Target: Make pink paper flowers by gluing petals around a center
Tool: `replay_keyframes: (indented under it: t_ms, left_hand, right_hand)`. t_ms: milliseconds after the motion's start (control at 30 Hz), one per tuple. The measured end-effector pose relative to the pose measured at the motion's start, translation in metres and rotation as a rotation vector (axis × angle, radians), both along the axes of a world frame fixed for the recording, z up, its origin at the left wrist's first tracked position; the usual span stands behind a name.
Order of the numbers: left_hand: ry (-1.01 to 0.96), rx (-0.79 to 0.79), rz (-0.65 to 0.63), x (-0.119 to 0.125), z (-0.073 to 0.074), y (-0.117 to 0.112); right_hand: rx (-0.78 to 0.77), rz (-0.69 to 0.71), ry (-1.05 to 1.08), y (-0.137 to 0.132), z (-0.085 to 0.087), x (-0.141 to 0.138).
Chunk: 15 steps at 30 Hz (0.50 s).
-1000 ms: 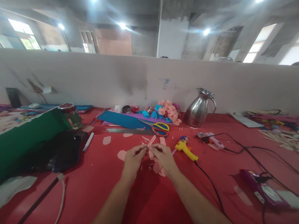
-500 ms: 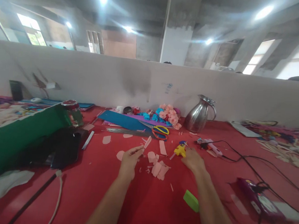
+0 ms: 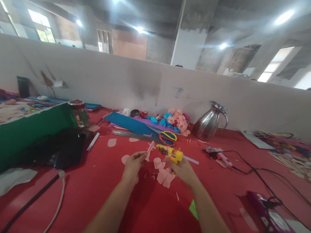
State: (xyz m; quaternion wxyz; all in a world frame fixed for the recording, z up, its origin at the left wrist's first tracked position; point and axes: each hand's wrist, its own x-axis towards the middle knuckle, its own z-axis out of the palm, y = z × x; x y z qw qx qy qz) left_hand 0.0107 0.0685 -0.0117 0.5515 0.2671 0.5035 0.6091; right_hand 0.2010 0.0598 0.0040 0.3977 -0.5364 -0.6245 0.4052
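Observation:
Between the fingertips of my left hand (image 3: 134,165) is a narrow pink paper strip (image 3: 150,148), held upright. My right hand (image 3: 182,168) is wrapped round the handle of a yellow glue gun (image 3: 172,153). Its nozzle points left and comes close to the strip; whether they touch I cannot tell. A clear glue stick (image 3: 191,159) juts out of the gun's back end. Below the gun, cut pink paper pieces (image 3: 165,178) lie on the red table (image 3: 154,215). More pink scraps are scattered around my left hand.
Yellow-and-red-handled scissors (image 3: 168,137) rest on a blue sheet (image 3: 125,122). Behind them are pink paper flowers (image 3: 178,120) and a steel jug (image 3: 209,122). A purple power strip (image 3: 271,215) with black cables is at right. A green block (image 3: 193,209) is partly behind my right forearm.
My right hand has lifted the glue gun off the table and brought it left, turning its nozzle toward the pink strip. My left hand stays nearly in place with the strip.

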Motion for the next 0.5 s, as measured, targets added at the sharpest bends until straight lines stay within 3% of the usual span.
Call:
replay_keyframes:
  t_ms: [200, 500]
  left_hand:
    - [-0.034, -0.016, -0.008, 0.0011, 0.0039, 0.0001]
    - [-0.072, -0.03, -0.022, 0.0019, 0.0076, -0.0019]
  right_hand:
    - [-0.003, 0.012, -0.137, -0.0037, 0.0015, -0.0084]
    - [0.04, 0.058, -0.127, -0.0029, 0.0031, -0.0124]
